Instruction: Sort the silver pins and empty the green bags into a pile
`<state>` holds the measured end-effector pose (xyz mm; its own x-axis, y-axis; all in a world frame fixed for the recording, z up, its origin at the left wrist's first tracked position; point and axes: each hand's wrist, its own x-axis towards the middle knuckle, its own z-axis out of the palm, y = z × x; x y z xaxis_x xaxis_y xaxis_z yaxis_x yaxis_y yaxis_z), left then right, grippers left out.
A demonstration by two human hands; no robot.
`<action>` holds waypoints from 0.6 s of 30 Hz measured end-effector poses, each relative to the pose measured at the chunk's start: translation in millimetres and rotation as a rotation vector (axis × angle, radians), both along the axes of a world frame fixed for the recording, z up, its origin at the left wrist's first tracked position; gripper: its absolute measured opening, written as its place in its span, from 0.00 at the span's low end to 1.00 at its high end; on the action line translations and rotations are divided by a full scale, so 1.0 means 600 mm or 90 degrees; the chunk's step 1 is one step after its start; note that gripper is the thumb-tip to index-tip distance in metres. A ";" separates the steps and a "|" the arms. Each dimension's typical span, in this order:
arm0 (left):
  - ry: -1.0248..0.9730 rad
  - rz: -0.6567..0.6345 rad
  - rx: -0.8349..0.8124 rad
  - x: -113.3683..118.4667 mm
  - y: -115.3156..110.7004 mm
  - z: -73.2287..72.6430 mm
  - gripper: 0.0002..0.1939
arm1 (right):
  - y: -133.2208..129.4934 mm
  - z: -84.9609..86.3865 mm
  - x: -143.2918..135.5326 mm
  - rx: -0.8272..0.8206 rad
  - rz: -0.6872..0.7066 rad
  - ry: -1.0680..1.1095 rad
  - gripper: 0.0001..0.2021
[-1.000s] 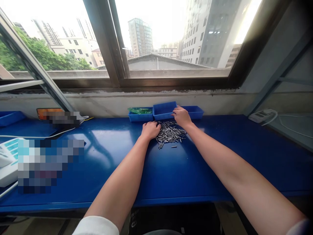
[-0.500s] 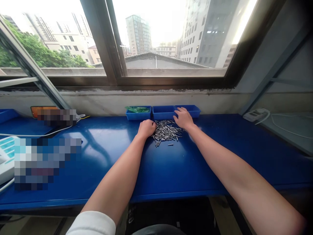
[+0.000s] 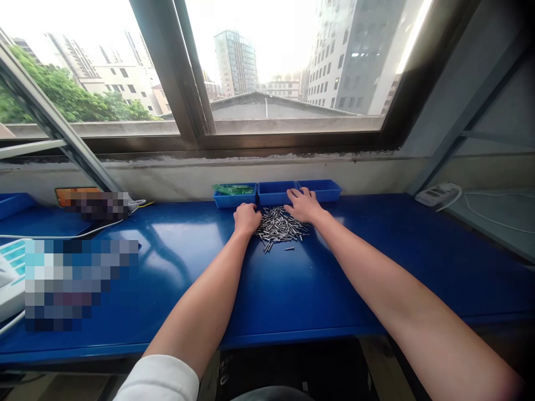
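A heap of small silver metal screws lies on the blue tabletop, with one loose screw in front of it. At the heap's left edge rests my left hand, its fingers loosely bent and its thumb apart, nothing visible in it. Its fingertips are partly hidden. My right hand is over the heap's upper right side, fingers spread, and I see nothing in its grasp. Behind the hands stand the middle blue bin and the right blue bin, which my right hand partly covers.
The left blue bin holds a green plastic bag. On the blue table, a white and teal device and a blurred patch are at the left. A white power strip lies far right. A window is behind.
My right hand has moved left, in over the heap's edge, with its fingers spread. My left hand has shifted slightly left. The heap looks a little more bunched.
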<state>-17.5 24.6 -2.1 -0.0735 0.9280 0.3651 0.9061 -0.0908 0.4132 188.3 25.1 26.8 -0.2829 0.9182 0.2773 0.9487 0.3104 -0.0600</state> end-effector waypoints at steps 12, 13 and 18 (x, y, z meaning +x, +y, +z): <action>-0.023 0.037 -0.066 0.004 0.004 0.002 0.13 | -0.009 -0.005 -0.006 -0.001 -0.032 0.047 0.32; -0.027 0.043 -0.064 0.004 0.003 0.003 0.14 | -0.010 -0.006 -0.004 0.012 -0.042 0.065 0.31; -0.039 0.088 0.037 0.006 -0.007 0.012 0.17 | -0.017 -0.010 0.006 0.121 -0.131 0.182 0.25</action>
